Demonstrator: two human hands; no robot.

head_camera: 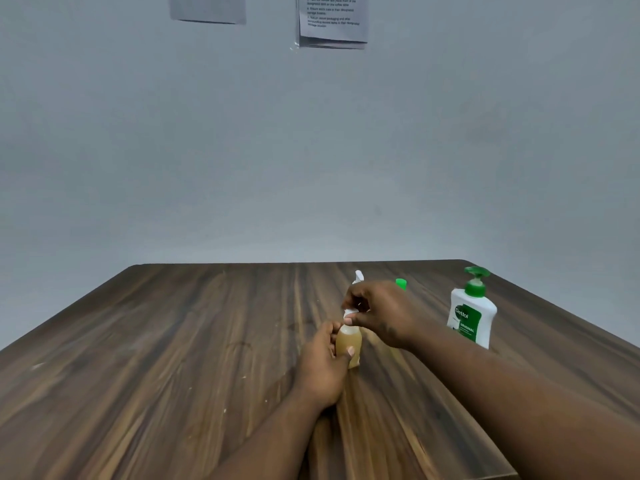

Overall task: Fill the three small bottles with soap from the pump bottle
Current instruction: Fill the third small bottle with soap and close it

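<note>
So when I looked over, the small bottle stood on the wooden table, a bit right of the middle and toward the near side, and it looked full of amber soap nearly to the neck. The left hand was wrapped around its body, fingers curled round the back and thumb across the front. The right hand was over the top, fingertips pinched on the white cap. My guess is the cap was being screwed on, but I couldn't tell which way it was turning.

Handling-wise, I'd say it's a light, squishy plastic thing. Squeeze the belly too hard with the cap loose and soap probably comes up the neck, and any drips would make it slippery. I'd hold it low on the body and do the twisting at the cap.

Just behind the right hand a white nozzle top and a green cap poked up, presumably the other two bottles, though their bodies were hidden so no idea how full they were. The pump bottle stood upright off to the right, well apart from both hands.
</note>
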